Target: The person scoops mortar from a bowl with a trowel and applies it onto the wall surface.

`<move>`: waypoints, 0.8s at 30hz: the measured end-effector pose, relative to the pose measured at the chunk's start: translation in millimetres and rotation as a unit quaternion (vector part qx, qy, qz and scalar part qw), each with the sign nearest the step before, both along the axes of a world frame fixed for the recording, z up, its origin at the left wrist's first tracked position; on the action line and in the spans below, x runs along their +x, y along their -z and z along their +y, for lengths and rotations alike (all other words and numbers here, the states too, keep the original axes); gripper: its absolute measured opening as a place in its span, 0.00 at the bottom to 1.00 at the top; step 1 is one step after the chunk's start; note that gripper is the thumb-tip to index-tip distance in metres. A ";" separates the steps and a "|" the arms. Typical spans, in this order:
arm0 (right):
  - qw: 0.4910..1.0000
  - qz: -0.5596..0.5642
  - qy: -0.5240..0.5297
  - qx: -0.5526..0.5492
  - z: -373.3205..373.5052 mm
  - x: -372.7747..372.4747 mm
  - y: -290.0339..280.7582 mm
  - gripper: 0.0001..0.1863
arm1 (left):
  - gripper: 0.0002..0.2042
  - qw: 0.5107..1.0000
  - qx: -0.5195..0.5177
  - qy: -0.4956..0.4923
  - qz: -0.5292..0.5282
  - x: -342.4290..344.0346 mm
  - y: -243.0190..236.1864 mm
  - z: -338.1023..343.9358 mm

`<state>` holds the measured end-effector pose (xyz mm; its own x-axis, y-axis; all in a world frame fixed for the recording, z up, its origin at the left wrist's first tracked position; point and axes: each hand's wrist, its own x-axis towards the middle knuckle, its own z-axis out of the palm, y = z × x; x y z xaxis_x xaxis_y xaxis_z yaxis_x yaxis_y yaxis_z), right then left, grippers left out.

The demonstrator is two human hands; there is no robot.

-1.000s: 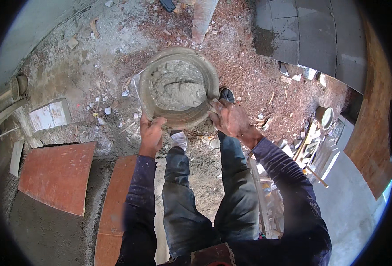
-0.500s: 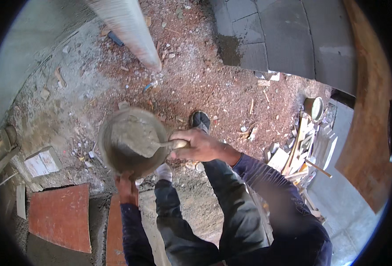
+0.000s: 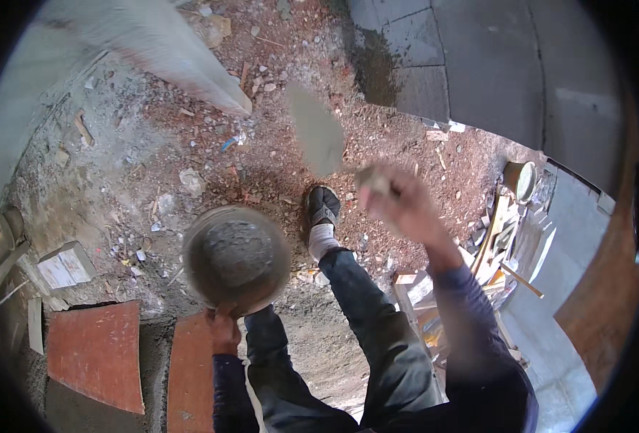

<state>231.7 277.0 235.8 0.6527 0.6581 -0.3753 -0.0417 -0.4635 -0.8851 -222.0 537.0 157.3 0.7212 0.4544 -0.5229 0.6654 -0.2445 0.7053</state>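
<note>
A round basin point(image 3: 282, 256) with wet grey mortar point(image 3: 238, 249) in its bottom is held out in front of my legs. My left hand point(image 3: 223, 332) is closed on its near rim, with the fingers partly hidden beneath. Right of the basin and apart from it, my right hand point(image 3: 405, 202) grips a trowel point(image 3: 316, 133) by its handle, smeared by motion. The pointed grey blade reaches up and to the left over the rubble ground. How much mortar lies on the blade is too blurred to tell.
A pale post point(image 3: 204, 76) stands at the upper left. Grey blockwork point(image 3: 493, 65) fills the upper right. Wood scraps point(image 3: 500, 231) and a small bucket point(image 3: 520, 180) lie at the right. Reddish boards point(image 3: 96, 350) and a block point(image 3: 67, 265) sit lower left.
My right hand has lifted the trowel out of the basin and swung it right and farther away. My left hand has brought the basin slightly right and nearer.
</note>
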 end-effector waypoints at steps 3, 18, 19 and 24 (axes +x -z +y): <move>0.986 -0.034 -0.110 -0.120 -9.9 -46.7 -31.4 0.13 | 0.25 0.810 -0.328 -0.471 0.123 125.6 -47.2 -51.2; 0.933 -0.180 -0.173 -0.258 29.2 -141.9 -25.9 0.15 | 0.25 0.928 -0.282 -0.228 -0.086 170.7 -64.0 -6.8; 0.933 -0.172 -0.179 -0.259 31.4 -135.7 -32.5 0.16 | 0.25 0.911 -0.329 -0.231 -0.089 173.0 -56.0 -0.6; 0.929 -0.215 -0.163 -0.252 44.4 -131.0 -22.2 0.20 | 0.24 0.891 -0.358 -0.252 -0.121 171.7 -48.4 8.5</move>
<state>100.6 321.4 257.9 0.6110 0.6580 -0.4401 0.4812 -0.7502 -0.4535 -50.3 545.5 205.7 0.6506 0.3654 -0.6657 0.3702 0.6128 0.6981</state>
